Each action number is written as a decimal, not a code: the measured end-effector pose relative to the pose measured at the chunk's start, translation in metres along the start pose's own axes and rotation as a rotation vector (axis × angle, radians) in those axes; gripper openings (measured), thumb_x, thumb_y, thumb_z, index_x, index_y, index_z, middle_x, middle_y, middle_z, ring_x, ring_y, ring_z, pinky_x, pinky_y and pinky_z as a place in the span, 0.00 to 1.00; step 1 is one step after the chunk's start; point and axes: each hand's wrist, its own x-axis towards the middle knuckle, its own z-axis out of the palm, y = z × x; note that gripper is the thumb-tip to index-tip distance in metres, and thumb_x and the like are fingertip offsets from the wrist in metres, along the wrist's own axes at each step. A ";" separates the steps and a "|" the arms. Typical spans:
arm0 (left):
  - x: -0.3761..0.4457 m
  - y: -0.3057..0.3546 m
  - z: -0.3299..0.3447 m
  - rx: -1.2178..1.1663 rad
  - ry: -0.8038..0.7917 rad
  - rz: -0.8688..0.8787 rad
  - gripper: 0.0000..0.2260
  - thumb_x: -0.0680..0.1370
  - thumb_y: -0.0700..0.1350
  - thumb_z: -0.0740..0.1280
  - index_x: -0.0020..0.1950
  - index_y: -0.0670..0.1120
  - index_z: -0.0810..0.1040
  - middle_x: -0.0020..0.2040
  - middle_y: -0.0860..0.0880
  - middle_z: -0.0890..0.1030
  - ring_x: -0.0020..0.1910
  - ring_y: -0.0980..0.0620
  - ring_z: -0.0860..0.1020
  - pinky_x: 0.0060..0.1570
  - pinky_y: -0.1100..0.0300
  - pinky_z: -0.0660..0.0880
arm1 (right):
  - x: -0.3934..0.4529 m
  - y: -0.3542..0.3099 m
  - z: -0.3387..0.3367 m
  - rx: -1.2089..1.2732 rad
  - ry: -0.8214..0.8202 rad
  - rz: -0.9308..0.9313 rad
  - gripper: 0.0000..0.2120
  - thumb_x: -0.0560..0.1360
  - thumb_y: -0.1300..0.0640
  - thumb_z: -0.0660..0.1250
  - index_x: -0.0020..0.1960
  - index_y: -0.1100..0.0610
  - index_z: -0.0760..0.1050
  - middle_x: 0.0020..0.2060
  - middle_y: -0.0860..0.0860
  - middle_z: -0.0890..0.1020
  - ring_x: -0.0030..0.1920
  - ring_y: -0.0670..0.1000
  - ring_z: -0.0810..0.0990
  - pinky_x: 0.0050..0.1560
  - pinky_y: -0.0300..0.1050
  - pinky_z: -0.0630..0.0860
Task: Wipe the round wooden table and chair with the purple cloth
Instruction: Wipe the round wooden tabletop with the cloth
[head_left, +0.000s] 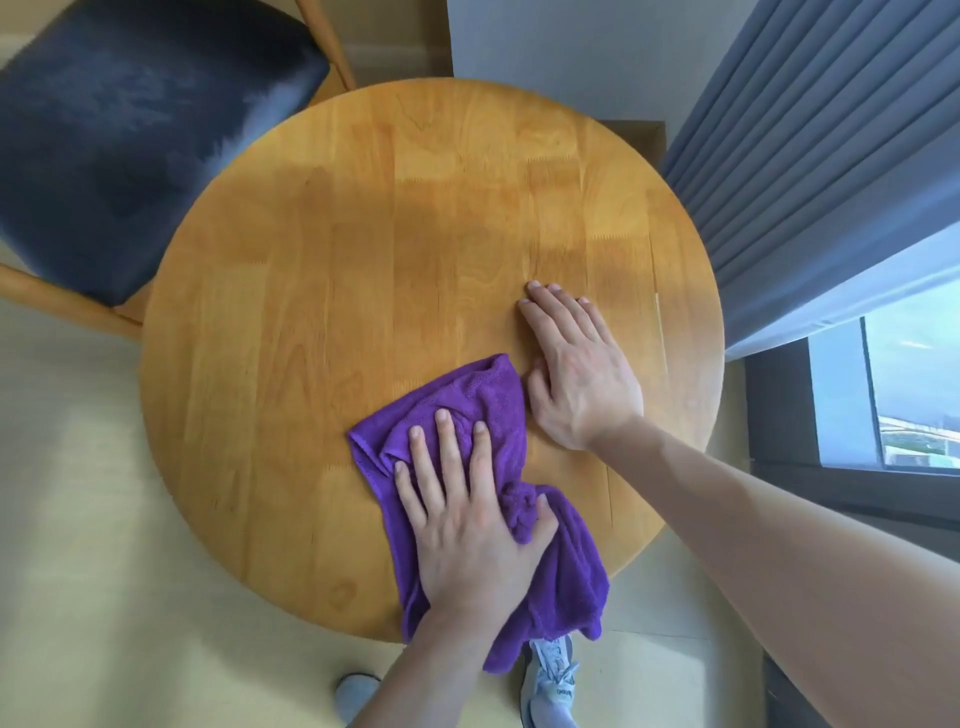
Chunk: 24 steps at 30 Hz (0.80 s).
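The purple cloth (467, 447) lay bunched on the near part of the round wooden table (363, 234), its near end hanging over the edge. It was pressed flat under the left hand (467, 525), fingers spread and straight. The right hand (576, 374) was laid flat on bare wood just right of the cloth, fingers together. Risk noted: the overhanging end could drag the cloth off. The chair (119, 150), far left, appeared untouched.
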 end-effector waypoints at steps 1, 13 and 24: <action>0.002 -0.002 0.001 -0.012 0.013 0.010 0.40 0.72 0.65 0.63 0.80 0.48 0.65 0.84 0.43 0.56 0.83 0.39 0.50 0.77 0.34 0.54 | 0.000 0.000 0.000 0.003 -0.001 0.000 0.32 0.76 0.54 0.54 0.79 0.60 0.63 0.81 0.54 0.62 0.82 0.54 0.55 0.82 0.52 0.48; 0.060 -0.001 -0.006 -0.050 0.046 0.024 0.42 0.71 0.67 0.62 0.80 0.46 0.66 0.83 0.42 0.56 0.83 0.39 0.51 0.79 0.35 0.50 | 0.030 0.052 -0.038 -0.146 0.012 0.030 0.27 0.75 0.49 0.54 0.72 0.53 0.72 0.73 0.53 0.71 0.74 0.59 0.66 0.74 0.60 0.60; 0.037 0.041 0.007 0.042 -0.026 0.267 0.49 0.70 0.74 0.61 0.82 0.44 0.60 0.84 0.39 0.52 0.83 0.37 0.47 0.77 0.32 0.52 | 0.021 0.069 -0.030 -0.054 0.028 0.116 0.29 0.80 0.48 0.50 0.81 0.48 0.61 0.81 0.49 0.60 0.82 0.54 0.52 0.81 0.59 0.43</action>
